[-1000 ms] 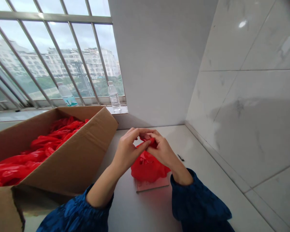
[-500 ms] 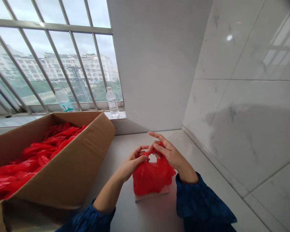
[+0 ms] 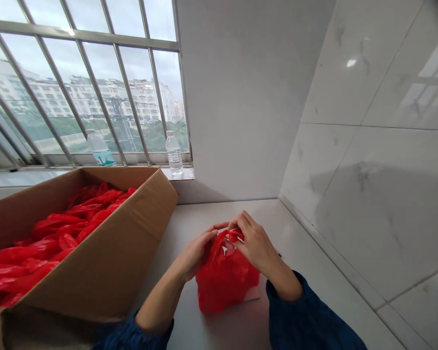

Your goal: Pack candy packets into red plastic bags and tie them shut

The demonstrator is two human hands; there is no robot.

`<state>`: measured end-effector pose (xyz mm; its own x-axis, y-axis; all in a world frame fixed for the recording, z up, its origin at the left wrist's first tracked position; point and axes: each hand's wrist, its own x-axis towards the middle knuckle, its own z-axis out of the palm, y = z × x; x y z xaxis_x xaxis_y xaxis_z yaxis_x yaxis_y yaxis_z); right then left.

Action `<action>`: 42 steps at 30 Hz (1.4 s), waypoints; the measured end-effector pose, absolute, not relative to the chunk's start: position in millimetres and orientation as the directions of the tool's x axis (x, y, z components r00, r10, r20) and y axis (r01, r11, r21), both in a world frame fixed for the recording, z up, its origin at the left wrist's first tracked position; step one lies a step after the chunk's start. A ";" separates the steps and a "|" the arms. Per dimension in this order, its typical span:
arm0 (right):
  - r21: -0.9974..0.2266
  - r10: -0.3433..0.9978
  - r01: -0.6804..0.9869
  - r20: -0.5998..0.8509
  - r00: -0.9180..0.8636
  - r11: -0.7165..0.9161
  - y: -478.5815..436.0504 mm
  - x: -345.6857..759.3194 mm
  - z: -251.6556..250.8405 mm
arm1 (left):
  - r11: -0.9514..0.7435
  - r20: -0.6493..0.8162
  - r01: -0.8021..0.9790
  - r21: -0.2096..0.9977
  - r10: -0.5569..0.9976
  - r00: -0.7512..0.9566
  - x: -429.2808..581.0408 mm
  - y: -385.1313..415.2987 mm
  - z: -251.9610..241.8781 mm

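Observation:
A red plastic bag (image 3: 224,284) hangs bunched from both my hands, just above the white surface. My left hand (image 3: 196,253) is closed on the left side of the bag's top, its fingers reaching behind the plastic. On the other side, my right hand (image 3: 253,243) pinches the twisted handle part of the bag between thumb and fingers. A small gap shows between the gathered handles. Beneath the bag's lower right edge, part of a flat pale item (image 3: 252,293) shows; its kind I cannot tell.
To the left stands an open cardboard box (image 3: 105,253) filled with red plastic bags (image 3: 54,233). Two plastic bottles, a clear one (image 3: 174,154) and a blue-labelled one (image 3: 101,149), stand on the sill by the barred window. A tiled wall (image 3: 379,184) borders the white surface (image 3: 270,214) on the right.
My right hand's fingers have curled in from outstretched to pinch the handles. The bag's top is now more gathered, and its body has shifted slightly left and down.

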<state>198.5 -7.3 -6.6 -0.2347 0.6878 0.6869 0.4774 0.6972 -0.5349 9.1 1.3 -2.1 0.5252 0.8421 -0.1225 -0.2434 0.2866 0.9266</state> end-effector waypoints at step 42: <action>-0.163 0.556 0.630 0.664 -0.499 0.760 -50.7 227.3 -216.7 | -0.487 0.241 0.828 0.280 0.870 0.430 31.7 -76.2 -133.4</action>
<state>227.3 -50.7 -216.7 -0.4992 0.5564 0.6642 0.6296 0.7596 -0.1631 31.7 -76.2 -133.4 0.4301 0.8699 0.2413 0.8275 -0.4868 0.2797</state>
